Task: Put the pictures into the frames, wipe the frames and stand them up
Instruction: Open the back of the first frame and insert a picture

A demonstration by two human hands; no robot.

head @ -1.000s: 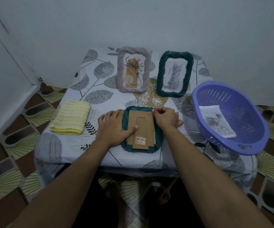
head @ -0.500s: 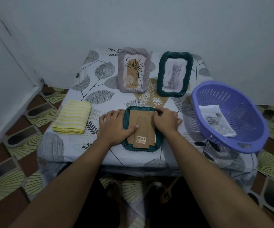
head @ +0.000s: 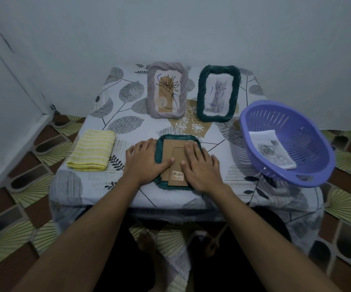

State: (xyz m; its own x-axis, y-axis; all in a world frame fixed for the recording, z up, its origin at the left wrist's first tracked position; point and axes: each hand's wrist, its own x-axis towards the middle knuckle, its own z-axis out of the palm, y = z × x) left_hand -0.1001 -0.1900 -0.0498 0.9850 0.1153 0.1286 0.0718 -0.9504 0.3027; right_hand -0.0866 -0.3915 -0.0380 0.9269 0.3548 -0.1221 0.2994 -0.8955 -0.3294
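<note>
left hand (head: 146, 163): flat, fingers straight, lying over the left rim of the face-down frame (head: 176, 152), thumb on its back
right hand (head: 200, 165): flat too, fingers straight, pressing on the right half of the cardboard back
face-down frame: dark green, cardboard back up, barcode sticker on the stand leg, middle of the table's (head: 128, 106) near edge
standing frames: grey frame (head: 167, 90) with plant picture, green frame (head: 218, 92) with cat picture, upright, side by side toward the far edge
cloth (head: 92, 150): yellow striped, folded, near-left corner
basket (head: 309, 144): purple, at the right edge, loose picture (head: 272, 151) inside
</note>
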